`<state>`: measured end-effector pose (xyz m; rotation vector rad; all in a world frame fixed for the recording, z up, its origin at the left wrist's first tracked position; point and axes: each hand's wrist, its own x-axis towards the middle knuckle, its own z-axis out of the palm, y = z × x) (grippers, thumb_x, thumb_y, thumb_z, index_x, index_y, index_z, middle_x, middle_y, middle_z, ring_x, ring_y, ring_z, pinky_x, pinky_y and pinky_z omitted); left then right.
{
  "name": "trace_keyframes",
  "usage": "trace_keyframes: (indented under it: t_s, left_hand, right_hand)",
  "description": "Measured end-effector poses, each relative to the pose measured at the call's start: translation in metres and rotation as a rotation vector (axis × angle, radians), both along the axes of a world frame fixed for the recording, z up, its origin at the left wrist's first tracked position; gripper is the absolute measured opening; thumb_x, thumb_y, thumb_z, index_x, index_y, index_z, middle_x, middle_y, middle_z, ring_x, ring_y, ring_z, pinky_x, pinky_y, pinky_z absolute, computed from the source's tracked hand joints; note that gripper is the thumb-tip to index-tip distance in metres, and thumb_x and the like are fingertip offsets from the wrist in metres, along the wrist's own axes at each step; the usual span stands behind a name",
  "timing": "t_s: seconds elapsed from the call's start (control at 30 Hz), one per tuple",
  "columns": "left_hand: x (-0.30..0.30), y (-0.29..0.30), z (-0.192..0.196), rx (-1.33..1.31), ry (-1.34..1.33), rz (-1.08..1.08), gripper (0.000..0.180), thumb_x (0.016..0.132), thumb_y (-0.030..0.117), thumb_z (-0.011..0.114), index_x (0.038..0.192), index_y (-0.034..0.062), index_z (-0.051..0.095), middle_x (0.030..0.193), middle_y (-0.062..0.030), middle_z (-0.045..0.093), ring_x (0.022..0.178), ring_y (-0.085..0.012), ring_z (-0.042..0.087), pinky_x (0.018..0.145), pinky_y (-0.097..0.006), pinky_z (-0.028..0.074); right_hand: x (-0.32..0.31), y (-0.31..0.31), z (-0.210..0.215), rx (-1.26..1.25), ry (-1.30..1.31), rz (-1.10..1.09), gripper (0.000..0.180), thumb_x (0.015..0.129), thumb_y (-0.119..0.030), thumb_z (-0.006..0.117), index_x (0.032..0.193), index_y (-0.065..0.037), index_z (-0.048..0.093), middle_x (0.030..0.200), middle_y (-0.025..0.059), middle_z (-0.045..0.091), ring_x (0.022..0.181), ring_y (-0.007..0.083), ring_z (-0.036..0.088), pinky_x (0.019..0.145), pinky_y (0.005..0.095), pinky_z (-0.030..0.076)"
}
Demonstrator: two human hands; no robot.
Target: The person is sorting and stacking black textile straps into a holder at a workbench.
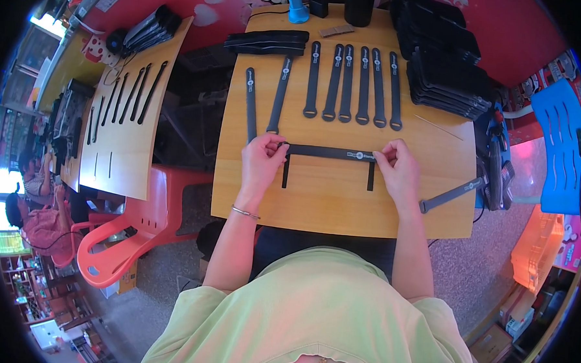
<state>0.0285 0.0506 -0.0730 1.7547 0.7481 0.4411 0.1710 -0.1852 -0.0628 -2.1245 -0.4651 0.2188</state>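
Between my two hands a dark grey strap (324, 152) with white print is stretched level, close over the table (328, 209). My left hand (261, 162) pinches its left end, and my right hand (400, 174) pinches the right end. Below the strap, two short black strips (285, 173) run toward me on the tabletop, one near each end. Beyond my hands several similar straps (346, 83) lie side by side, each with a slotted rounded end. Two more straps (250, 105) lie beside my left hand. Another strap (452, 195) lies slanted to the right of my right hand.
Stacks of black folded goods (447, 81) fill the far right corner. A black bundle (267, 42) lies far left, and a blue object (298, 10) stands at the back edge. A red chair (139, 220) and a second table with straps (127, 135) are to the left; people sit farther off.
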Motion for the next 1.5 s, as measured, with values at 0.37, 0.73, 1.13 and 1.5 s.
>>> trace_keyframes:
  t_s: [0.37,0.73,1.13,1.5]
  left_hand:
    - [0.001,-0.002,-0.001,0.057,0.009,-0.003,0.011,0.078,0.0,0.067,0.088,-0.004,0.063,0.068,-0.004,0.058,0.056,-0.008,0.057,0.051,-0.02,0.049]
    - [-0.002,-0.008,0.004,0.431,-0.035,-0.031,0.018,0.073,0.001,0.072,0.088,-0.0018,0.062,0.07,-0.0075,0.055,0.058,-0.0126,0.053,0.053,-0.025,0.044]
    - [-0.049,-0.021,0.01,0.584,-0.12,-0.05,0.017,0.092,0.008,0.05,0.082,-0.0023,0.06,0.069,-0.0066,0.051,0.062,-0.0131,0.05,0.053,-0.025,0.038]
    - [-0.057,-0.045,-0.008,0.565,0.057,-0.111,0.031,0.095,0.012,0.04,0.072,-0.0016,0.056,0.063,-0.0067,0.048,0.058,-0.0166,0.046,0.055,-0.029,0.036]
  right_hand:
    - [-0.001,0.0,0.002,-0.036,-0.031,0.0,0.021,0.079,-0.015,0.07,0.083,-0.006,0.052,0.067,0.0073,0.06,0.059,0.0215,0.059,0.056,0.0326,0.045]
    - [-0.007,-0.001,-0.002,-0.055,-0.27,-0.006,0.021,0.077,-0.012,0.069,0.083,-0.007,0.05,0.068,0.0083,0.057,0.063,0.0264,0.059,0.056,0.036,0.045]
    - [0.009,-0.105,0.03,0.364,-0.004,-0.26,0.018,0.091,-0.013,0.055,0.084,0.001,0.064,0.062,0.0048,0.06,0.057,0.0096,0.056,0.054,0.0239,0.043]
    - [0.014,-0.227,-0.018,0.358,-0.216,-0.716,0.004,0.09,-0.006,0.056,0.088,-0.003,0.055,0.07,-0.0013,0.053,0.062,0.0035,0.049,0.054,0.0197,0.038]
